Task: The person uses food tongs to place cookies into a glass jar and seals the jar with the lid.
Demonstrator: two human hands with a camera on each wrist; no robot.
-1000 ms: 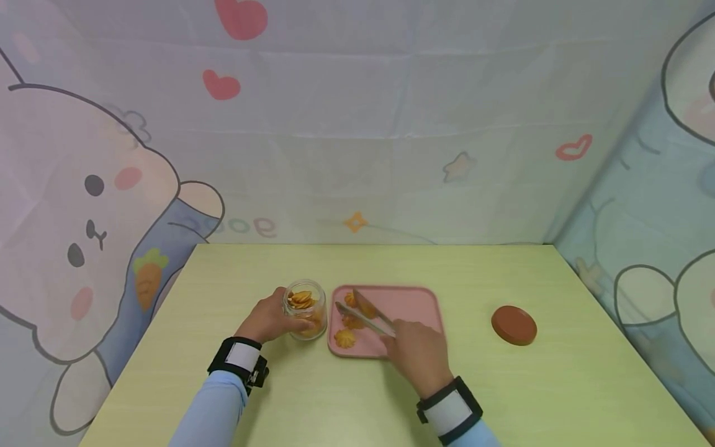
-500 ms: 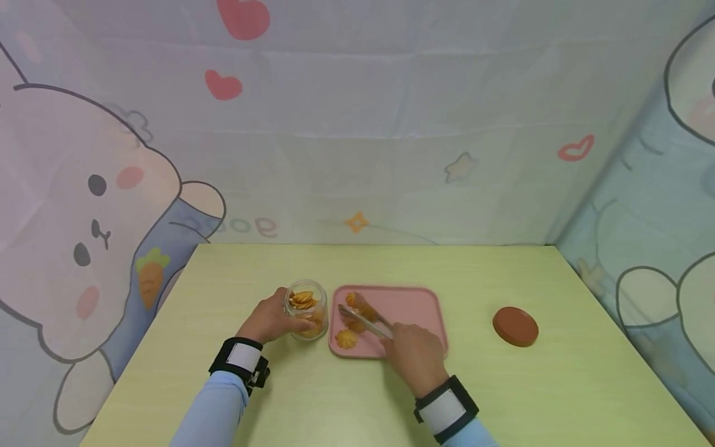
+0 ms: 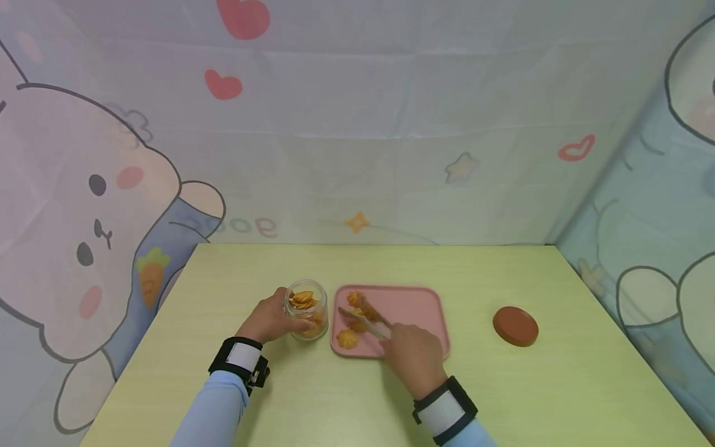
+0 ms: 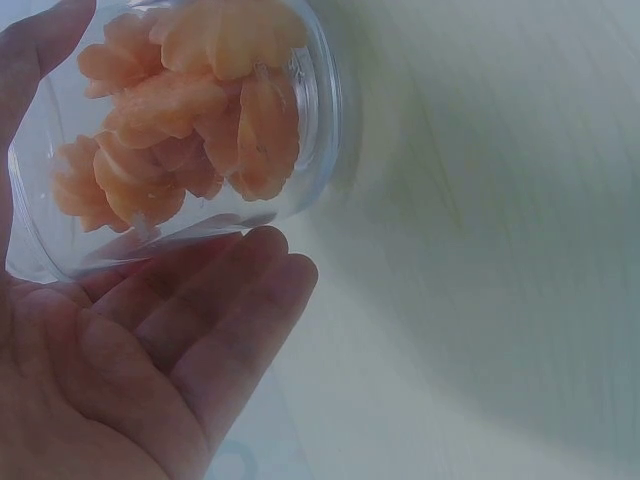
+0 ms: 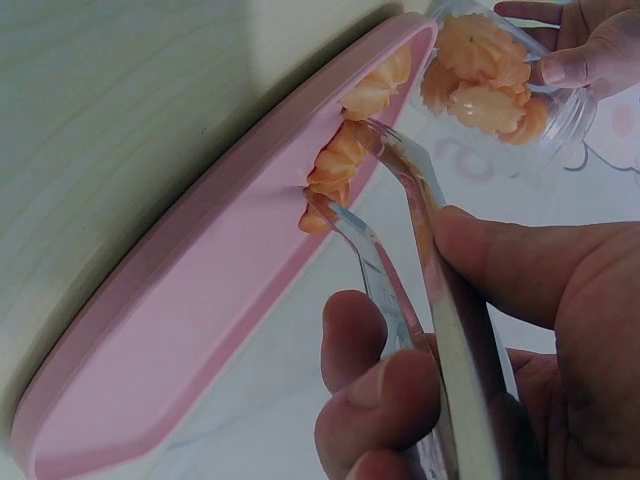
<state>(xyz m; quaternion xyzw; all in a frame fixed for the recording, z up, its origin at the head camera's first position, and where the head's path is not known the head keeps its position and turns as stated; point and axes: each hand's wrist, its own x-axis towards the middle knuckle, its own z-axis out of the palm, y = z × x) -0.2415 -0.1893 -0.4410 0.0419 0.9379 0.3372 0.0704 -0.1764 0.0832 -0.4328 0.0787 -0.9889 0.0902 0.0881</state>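
In the head view my left hand (image 3: 272, 320) holds a clear glass jar (image 3: 323, 315) from its left side, thumb in front. Ridged golden cookies (image 4: 180, 110) fill much of the jar, which has no lid on. My right hand (image 3: 416, 355) grips metal tongs (image 5: 465, 385) between thumb and fingers. Their two tips reach down into a pink tray (image 3: 413, 304), one at either side of the middle cookie (image 5: 338, 160). Another cookie (image 3: 347, 339) lies on the tray's near left, and a third (image 3: 354, 298) lies farther back, partly behind the tongs.
A round brown lid (image 3: 516, 326) lies on the pale yellow table (image 3: 558, 391), right of the tray. The jar stands close beside the tray's left edge. A printed cloth (image 3: 391, 124) hangs behind the table.
The tongs' tips have drawn closer together around the middle cookie. The tray has slid slightly right. My left hand and the jar have stayed in place.
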